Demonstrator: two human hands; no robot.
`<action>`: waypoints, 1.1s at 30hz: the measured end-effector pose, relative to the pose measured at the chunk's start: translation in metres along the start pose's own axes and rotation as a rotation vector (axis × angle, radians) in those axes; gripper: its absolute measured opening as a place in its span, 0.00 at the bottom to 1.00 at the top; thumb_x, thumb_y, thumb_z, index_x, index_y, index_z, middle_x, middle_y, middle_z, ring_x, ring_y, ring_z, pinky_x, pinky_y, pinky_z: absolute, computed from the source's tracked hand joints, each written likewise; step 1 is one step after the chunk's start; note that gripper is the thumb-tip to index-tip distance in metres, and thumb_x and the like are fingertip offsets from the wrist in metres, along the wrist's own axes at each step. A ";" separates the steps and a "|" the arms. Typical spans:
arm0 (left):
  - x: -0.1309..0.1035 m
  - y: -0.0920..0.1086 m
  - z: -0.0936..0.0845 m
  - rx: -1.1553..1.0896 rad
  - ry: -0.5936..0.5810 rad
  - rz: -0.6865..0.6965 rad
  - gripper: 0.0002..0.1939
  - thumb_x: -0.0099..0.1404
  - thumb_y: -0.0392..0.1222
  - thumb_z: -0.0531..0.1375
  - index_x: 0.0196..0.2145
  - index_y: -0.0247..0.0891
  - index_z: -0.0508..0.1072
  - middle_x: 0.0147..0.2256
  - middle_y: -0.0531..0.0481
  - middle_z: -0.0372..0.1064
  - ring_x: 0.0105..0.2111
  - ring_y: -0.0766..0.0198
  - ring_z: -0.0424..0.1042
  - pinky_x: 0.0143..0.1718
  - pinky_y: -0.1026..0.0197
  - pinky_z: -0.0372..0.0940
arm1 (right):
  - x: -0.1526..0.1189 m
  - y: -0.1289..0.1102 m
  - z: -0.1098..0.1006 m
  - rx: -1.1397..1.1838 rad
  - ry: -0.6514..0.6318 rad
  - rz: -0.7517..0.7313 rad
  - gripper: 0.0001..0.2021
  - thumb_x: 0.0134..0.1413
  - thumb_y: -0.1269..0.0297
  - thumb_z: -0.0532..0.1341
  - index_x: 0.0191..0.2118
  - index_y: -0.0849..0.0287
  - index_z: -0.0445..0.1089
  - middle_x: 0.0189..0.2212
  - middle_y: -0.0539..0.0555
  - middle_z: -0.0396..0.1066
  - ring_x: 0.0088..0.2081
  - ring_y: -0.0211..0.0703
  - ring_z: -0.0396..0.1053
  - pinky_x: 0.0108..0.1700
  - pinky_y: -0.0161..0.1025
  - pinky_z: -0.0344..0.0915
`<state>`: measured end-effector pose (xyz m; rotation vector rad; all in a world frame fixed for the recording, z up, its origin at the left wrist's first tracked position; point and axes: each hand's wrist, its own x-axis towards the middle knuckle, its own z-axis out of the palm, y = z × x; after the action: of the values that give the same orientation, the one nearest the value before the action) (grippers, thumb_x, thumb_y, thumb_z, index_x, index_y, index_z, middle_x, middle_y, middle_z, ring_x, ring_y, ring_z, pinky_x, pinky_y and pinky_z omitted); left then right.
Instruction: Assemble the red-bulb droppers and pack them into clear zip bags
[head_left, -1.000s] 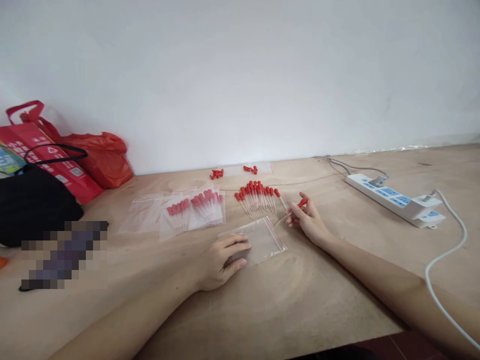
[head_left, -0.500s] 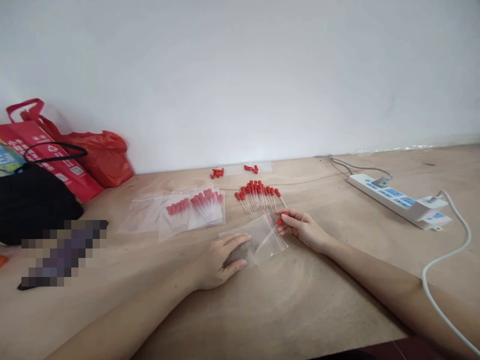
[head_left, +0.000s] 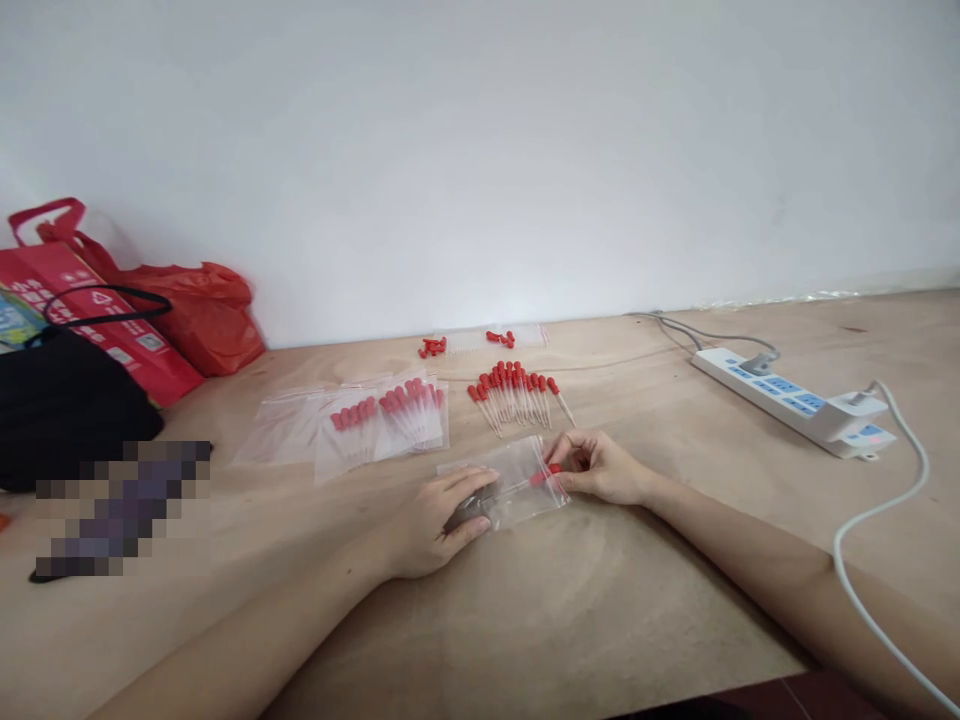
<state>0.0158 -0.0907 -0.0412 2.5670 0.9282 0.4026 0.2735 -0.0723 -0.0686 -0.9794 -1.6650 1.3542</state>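
Observation:
My left hand (head_left: 442,520) lies with its fingers spread over the closed end of a clear zip-lock bag (head_left: 517,510), resting it on the table. At the bag's mouth, my right hand (head_left: 600,468) pinches the end of a red-bulbed dropper (head_left: 541,477). Its thin stem lies inside the bag and most of the red bulb is past the opening. Beyond the hands, several red-bulbed droppers (head_left: 517,385) are fanned out on the table. To the left lie filled zip-lock bags (head_left: 405,420), holding more droppers, beside flat clear bags (head_left: 281,425).
At the back are loose red bulbs (head_left: 433,347) and another clear bag (head_left: 465,340) by the wall. A white power strip (head_left: 780,395) with a white cable (head_left: 862,510) stands right. Red bags (head_left: 202,310) and a black bag (head_left: 67,410) sit left, near a pixelated dark object (head_left: 120,515).
My right hand has pushed the dropper leftward into the bag, so its red bulb now sits mostly inside the mouth. The left hand has stayed on the bag.

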 end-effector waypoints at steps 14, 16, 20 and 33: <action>-0.001 -0.008 -0.003 -0.055 0.060 0.073 0.18 0.61 0.43 0.53 0.49 0.41 0.62 0.49 0.46 0.62 0.49 0.59 0.62 0.49 0.54 0.59 | 0.004 -0.001 -0.002 0.095 -0.049 0.050 0.17 0.32 0.57 0.68 0.24 0.61 0.62 0.18 0.44 0.64 0.20 0.29 0.60 0.25 0.30 0.59; -0.001 -0.011 -0.004 -0.069 0.053 0.080 0.18 0.60 0.44 0.55 0.48 0.41 0.63 0.48 0.46 0.63 0.48 0.59 0.63 0.49 0.54 0.60 | 0.005 0.000 -0.008 0.071 -0.045 0.066 0.17 0.31 0.56 0.68 0.24 0.62 0.64 0.19 0.46 0.65 0.21 0.30 0.61 0.25 0.31 0.60; -0.003 -0.016 -0.004 -0.079 0.016 0.068 0.17 0.60 0.44 0.55 0.48 0.41 0.64 0.50 0.46 0.62 0.50 0.59 0.61 0.51 0.54 0.58 | 0.005 -0.001 -0.012 -0.065 -0.089 -0.011 0.14 0.37 0.53 0.64 0.25 0.61 0.70 0.21 0.48 0.65 0.23 0.32 0.61 0.26 0.32 0.59; -0.002 -0.016 -0.005 -0.070 -0.024 0.096 0.16 0.62 0.43 0.54 0.48 0.41 0.66 0.50 0.46 0.61 0.51 0.60 0.60 0.51 0.54 0.58 | 0.037 0.004 -0.043 -0.477 0.396 0.109 0.08 0.44 0.62 0.59 0.28 0.62 0.67 0.22 0.50 0.67 0.24 0.35 0.63 0.26 0.32 0.59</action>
<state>0.0037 -0.0799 -0.0442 2.5532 0.7707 0.4233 0.2977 -0.0205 -0.0630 -1.5196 -1.6673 0.7619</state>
